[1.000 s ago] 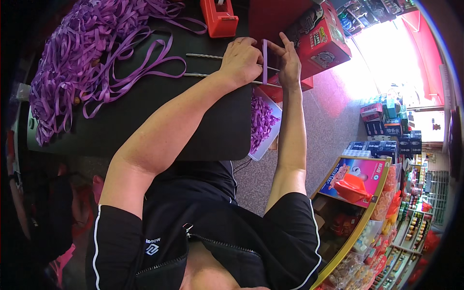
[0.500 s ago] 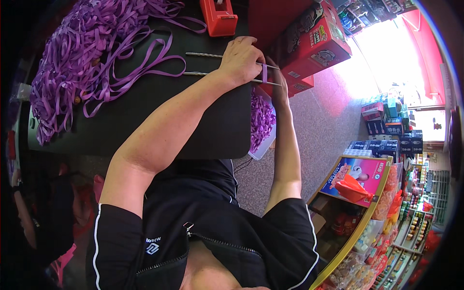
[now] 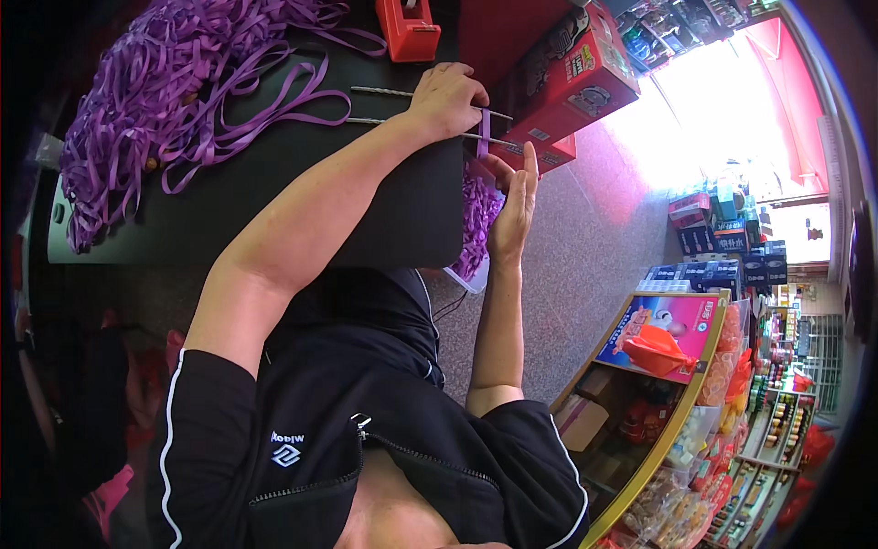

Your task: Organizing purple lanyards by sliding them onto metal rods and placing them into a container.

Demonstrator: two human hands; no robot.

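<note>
Two thin metal rods [image 3: 377,91], twisted at their left ends, lie side by side near the table's right edge and stick out past it. A purple ribbon [image 3: 485,134] spans both rods beside my fingers. My left hand [image 3: 446,99] lies over the rods, fingers curled, its tips against the ribbon. Just beyond the edge, my right hand [image 3: 516,206] is raised with fingers stretched and apart, one finger close to the ribbon's lower end. A large tangled heap of purple ribbon [image 3: 137,128] covers the table's left, with loose loops trailing toward the rods.
The dark table [image 3: 366,220] ends under my left forearm. A red tape dispenser [image 3: 409,32] stands at the back. Below the right edge, a pale tub [image 3: 476,279] holds purple ribbon pieces. Red boxes [image 3: 585,69] stand beyond; a display case [image 3: 654,339] is at the right.
My right hand has drawn back toward me from the rod tips, and its fingers have spread. The left hand remains over the rods. The whole view has shifted slightly.
</note>
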